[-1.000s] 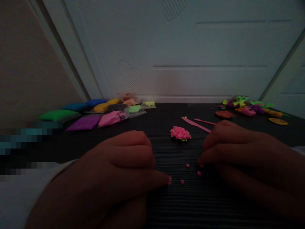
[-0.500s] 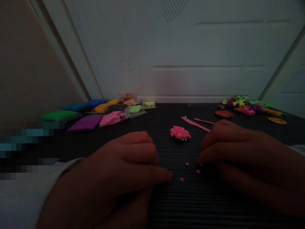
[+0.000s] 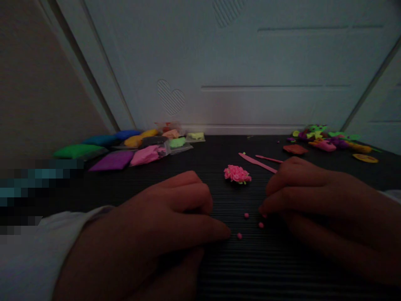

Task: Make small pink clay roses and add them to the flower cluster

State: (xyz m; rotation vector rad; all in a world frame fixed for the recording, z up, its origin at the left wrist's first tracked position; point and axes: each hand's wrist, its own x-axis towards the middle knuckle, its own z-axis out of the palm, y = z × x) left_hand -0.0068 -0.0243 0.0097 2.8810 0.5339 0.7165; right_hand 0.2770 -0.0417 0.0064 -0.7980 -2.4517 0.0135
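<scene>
Press gently with extended index of left hand point(image 3: 147, 225), clear of pink clay balls point(image 3: 239, 236); right hand point(image 3: 322, 205): curled; cannot tell either pinch.

Parts covered, cropped or blocked out
The right grip point(image 3: 322, 209) hides the near ends of the pink knife point(image 3: 258, 162) and pink stick point(image 3: 270, 159), and its fingertips partly cover a pink bit point(image 3: 265, 216); whatever lies under the left grip point(image 3: 147, 230)'s index fingertip cannot be seen. The bottom edge cuts the left grip, the top edge the upper heart point(image 3: 228, 10). Coarse blocks point(image 3: 44, 173) mask the left edge; pieces in the coloured pile point(image 3: 316, 135) are too small to tell apart.
</scene>
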